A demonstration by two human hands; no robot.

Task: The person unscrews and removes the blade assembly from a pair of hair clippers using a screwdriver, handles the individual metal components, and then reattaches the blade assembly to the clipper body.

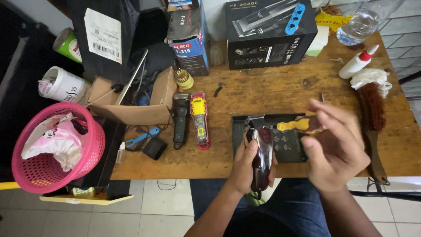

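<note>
My left hand (245, 169) grips a dark red hair clipper (259, 153) upright, its metal blade end pointing away from me. My right hand (335, 147) holds a screwdriver with a yellow and dark handle (294, 126), its thin shaft pointing left at the clipper's head. Both are held over a black mat (289, 151) lying on the wooden table (272, 92).
A black clipper (180, 118) and a red and yellow clipper (199, 119) lie to the left. An open cardboard box (144, 107), a pink basket (57, 147), a black product box (269, 33), a white squeeze bottle (357, 62) and a brush (372, 114) surround them.
</note>
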